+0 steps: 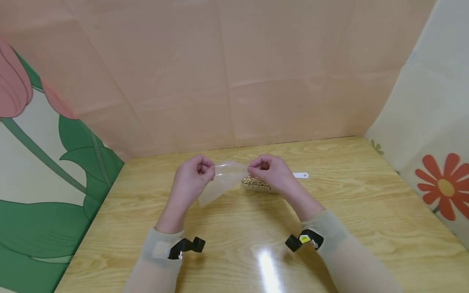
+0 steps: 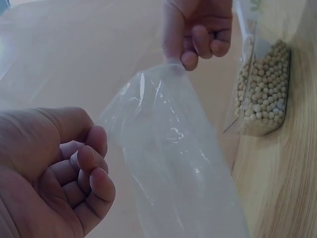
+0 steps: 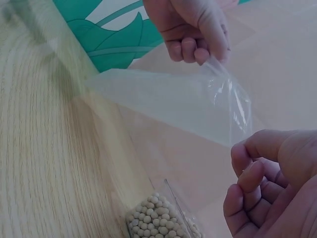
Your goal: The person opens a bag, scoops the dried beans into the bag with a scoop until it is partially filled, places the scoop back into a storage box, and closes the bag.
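A clear, thin plastic bag (image 1: 221, 185) hangs above the table, stretched between both hands. My left hand (image 1: 191, 175) pinches one upper corner with thumb and forefinger, its other fingers curled. At the other end of the top edge, my right hand (image 1: 274, 174) pinches the bag the same way. In the left wrist view the bag (image 2: 183, 163) looks flat and limp, its lower part drooping. Behind the right hand stands a clear plastic box (image 2: 262, 94) of round, pale beans, partly hidden in the head view. The right wrist view shows the beans (image 3: 156, 218) near the bottom.
A white handle (image 1: 302, 175) with a hole sticks out to the right of the box. The wooden table (image 1: 227, 236) lies under both arms. A pink sheet (image 1: 227, 81) rises at its back edge, with flower-printed panels (image 1: 445, 187) at the sides.
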{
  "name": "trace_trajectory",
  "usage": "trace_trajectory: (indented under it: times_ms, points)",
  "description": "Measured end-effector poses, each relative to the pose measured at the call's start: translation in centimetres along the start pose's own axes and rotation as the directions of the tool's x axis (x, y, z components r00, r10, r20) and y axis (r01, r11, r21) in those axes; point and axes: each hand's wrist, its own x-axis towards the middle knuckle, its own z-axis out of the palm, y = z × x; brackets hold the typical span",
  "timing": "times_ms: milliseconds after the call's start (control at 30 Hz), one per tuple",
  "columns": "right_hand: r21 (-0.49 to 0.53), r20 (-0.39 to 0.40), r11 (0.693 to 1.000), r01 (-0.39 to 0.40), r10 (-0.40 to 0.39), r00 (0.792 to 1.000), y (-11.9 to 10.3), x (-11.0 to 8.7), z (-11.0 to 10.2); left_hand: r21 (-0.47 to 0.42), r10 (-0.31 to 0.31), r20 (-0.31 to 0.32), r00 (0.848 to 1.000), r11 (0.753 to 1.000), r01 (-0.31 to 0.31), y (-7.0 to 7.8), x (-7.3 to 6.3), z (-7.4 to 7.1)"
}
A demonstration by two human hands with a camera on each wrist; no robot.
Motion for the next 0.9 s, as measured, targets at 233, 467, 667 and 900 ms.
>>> trace_trajectory:
  times_ms: [233,467,667,900]
  points:
    - [0.013,0.010,1.000,0.006,-0.006,1.000,-0.2,-0.1,0.5,0.024,0.035,0.020,0.999,0.999,-0.035,-0.1,0.1,0.4]
    - [0.003,0.038,0.999,0.033,-0.033,0.999,-0.3,-0.2,1.1,0.033,0.025,0.071,0.997,0.999,-0.027,-0.5,0.3,1.0]
    - [-0.018,0.074,0.998,0.055,-0.053,0.996,-0.5,-0.5,1.3,0.036,0.002,0.096,0.995,0.999,-0.005,-0.3,0.3,1.4]
    - [-0.082,0.052,0.994,0.077,-0.073,0.996,-0.3,-1.0,0.9,0.033,0.005,0.097,0.995,0.999,-0.008,-0.7,0.4,1.7]
